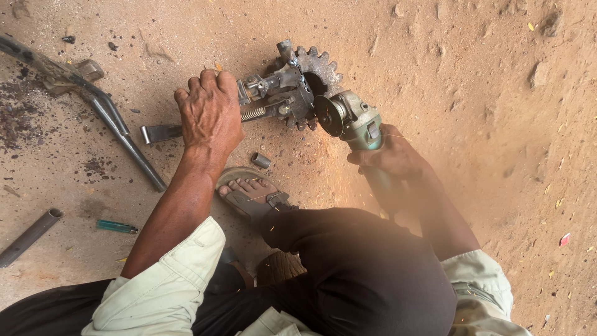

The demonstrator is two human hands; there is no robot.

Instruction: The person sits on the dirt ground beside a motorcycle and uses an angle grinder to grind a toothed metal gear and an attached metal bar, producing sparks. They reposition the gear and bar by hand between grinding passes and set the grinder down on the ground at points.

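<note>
Crouching over bare, sandy ground (472, 93), a person works on a rusty metal assembly (283, 93) that lies on the dirt in front of one sandalled foot (249, 193). The assembly is a cluster of brackets and bolts with a coil spring (253, 113) along its near side and a toothed sprocket (320, 68) at its far end; a flat bar (160, 132) sticks out of it toward the left.

The left hand (210, 112) presses down on the left end of the assembly, fingers (199, 87) curled closed over the metal and gripping it. The right hand (392, 155) is wrapped tight around the body of a green angle grinder (360, 124), fingers closed on its handle. The grinder's dark disc (328, 116) touches the right side of the assembly, just below the sprocket, and orange sparks (323, 180) scatter downward over the ground toward the person's dark trousers (367, 267).

A small metal cylinder (260, 160) lies on the ground between the assembly and the foot. To the left, well apart from the hands, a long bent metal arm (112, 118) lies slantwise on the dirt. Nearer the lower left corner lie a grey pipe (28, 238) and, just beside it, a green lighter (116, 227). Pale rolled sleeves (168, 280) cover both upper arms.
</note>
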